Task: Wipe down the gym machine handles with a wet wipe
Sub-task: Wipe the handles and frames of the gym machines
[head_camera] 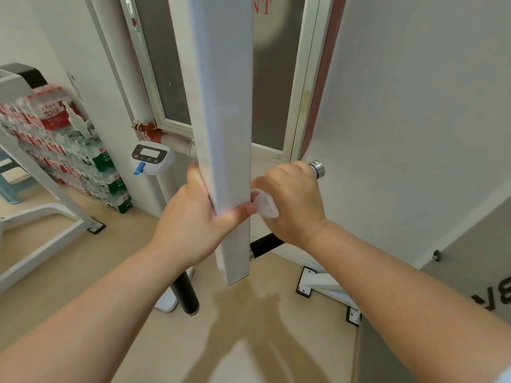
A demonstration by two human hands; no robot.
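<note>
A white square post (224, 106) of the gym machine hangs in front of me. My left hand (193, 214) grips the post near its lower end, thumb across its front face. My right hand (290, 200) is curled round a handle that sticks out to the right of the post, with a white wet wipe (265, 203) bunched between palm and handle. The handle's chrome end cap (317, 168) shows beyond my knuckles. A second black handle (266, 246) juts out lower on the right, and another black handle (186, 295) points down on the left.
A white scale column with a display head (152, 158) stands behind the post. Stacked packs of water bottles (69, 150) line the left wall beside a white machine frame (36, 217). White floor brackets (326, 286) lie at the right. A window frame (276, 78) is behind.
</note>
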